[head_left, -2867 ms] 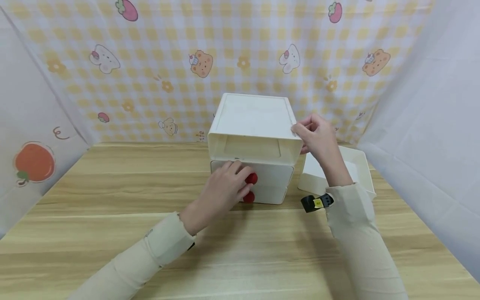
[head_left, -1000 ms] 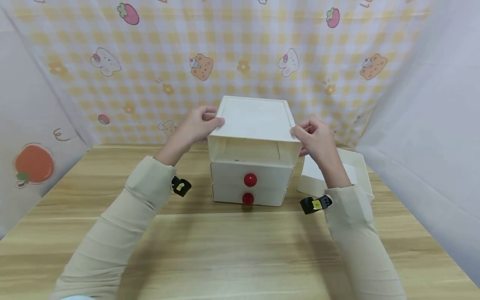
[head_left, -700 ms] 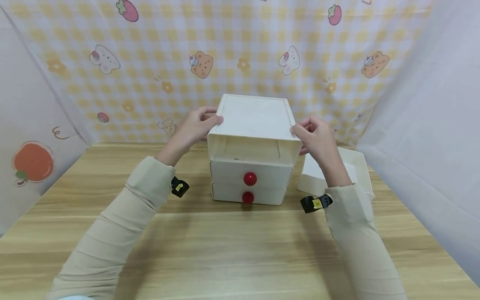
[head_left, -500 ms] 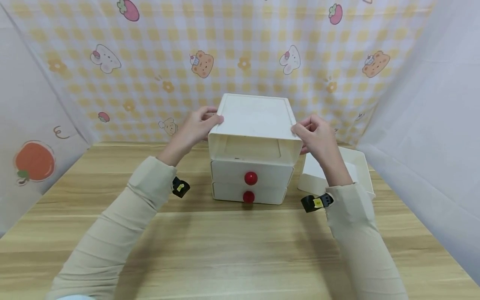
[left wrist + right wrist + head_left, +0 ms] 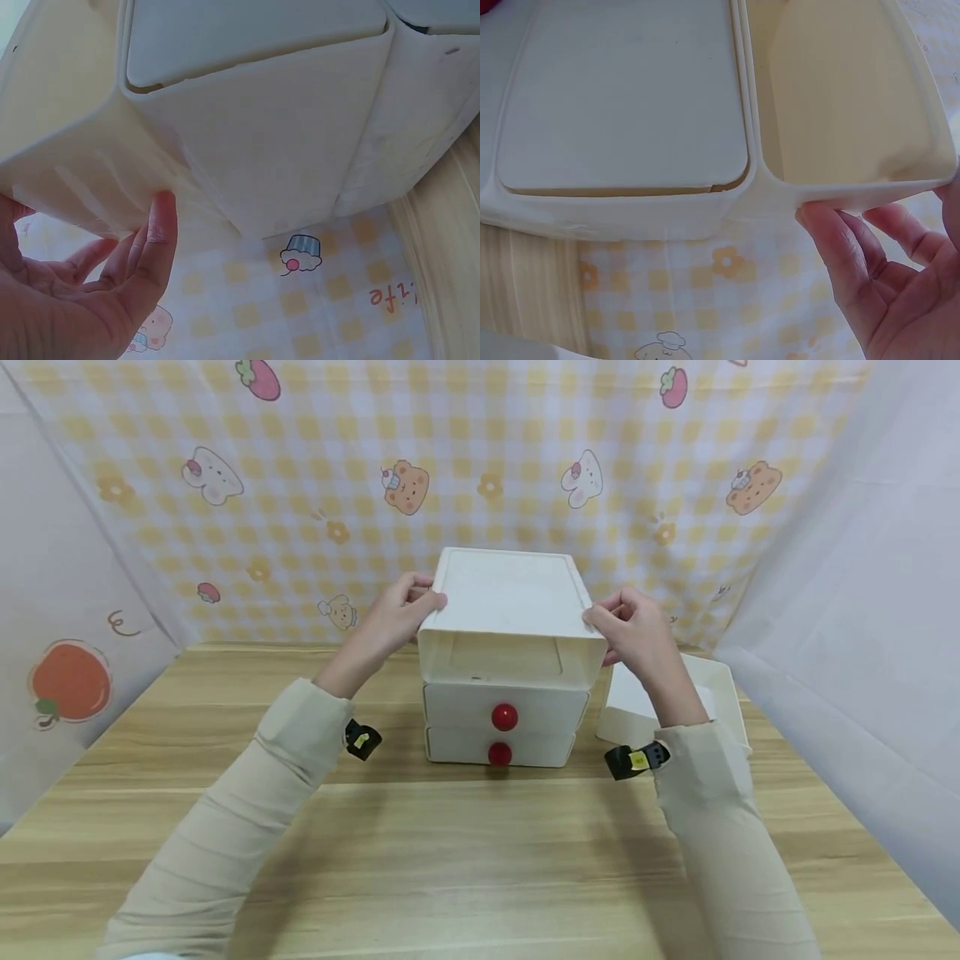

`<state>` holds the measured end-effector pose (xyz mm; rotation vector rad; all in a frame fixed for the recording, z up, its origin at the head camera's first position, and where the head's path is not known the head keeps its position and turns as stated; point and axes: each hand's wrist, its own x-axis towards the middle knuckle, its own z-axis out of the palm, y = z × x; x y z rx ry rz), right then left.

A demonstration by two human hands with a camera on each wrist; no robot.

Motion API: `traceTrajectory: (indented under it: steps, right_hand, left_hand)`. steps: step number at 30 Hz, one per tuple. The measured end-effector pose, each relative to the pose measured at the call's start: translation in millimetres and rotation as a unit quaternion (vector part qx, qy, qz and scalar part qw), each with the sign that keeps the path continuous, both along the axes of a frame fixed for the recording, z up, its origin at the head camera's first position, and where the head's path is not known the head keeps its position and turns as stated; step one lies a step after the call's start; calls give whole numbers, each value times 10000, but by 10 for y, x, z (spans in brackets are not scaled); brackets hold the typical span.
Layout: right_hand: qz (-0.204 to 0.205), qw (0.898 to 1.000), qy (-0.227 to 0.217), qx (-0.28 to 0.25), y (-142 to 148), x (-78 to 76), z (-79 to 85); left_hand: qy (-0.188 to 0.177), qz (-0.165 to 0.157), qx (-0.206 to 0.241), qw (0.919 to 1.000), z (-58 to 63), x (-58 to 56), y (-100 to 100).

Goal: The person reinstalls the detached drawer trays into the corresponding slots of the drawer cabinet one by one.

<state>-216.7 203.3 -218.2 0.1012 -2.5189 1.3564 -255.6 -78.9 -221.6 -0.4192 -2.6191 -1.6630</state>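
A white drawer casing (image 5: pixel 513 592) with a hollow front sits on top of two stacked white drawers, the upper drawer (image 5: pixel 465 706) and the lower drawer (image 5: pixel 457 745), each with a round red knob. My left hand (image 5: pixel 393 614) grips the casing's left side, thumb on the top edge; in the left wrist view its fingers (image 5: pixel 154 247) lie against the side wall. On the opposite side my right hand (image 5: pixel 636 631) holds the casing the same way, and its fingers (image 5: pixel 836 240) press the wall in the right wrist view.
A loose white drawer bin (image 5: pixel 723 693) lies on the wooden table (image 5: pixel 480 860) at the right, partly behind the right forearm. A yellow checked cloth (image 5: pixel 300 485) hangs behind the stack, with pale side walls at left and right.
The left hand has left the red knobs of the drawers and moved up to the casing's left side. The right hand has kept its grip; over the last second both hands hold almost still.
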Motion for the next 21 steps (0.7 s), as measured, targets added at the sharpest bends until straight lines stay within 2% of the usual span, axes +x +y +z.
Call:
traceTrajectory:
  steps: [8, 14, 21]
  right_hand:
    - [126, 9997, -133, -189, -9, -40, 15]
    - [235, 9995, -212, -62, -11, -64, 46]
    - [404, 9987, -304, 81, -21, -103, 86]
  left_hand:
    - [116, -137, 191, 9997, -54, 37, -23]
    - [201, -52, 371, 9991, -70, 80, 0]
    - [436, 90, 230, 9987, -60, 125, -8]
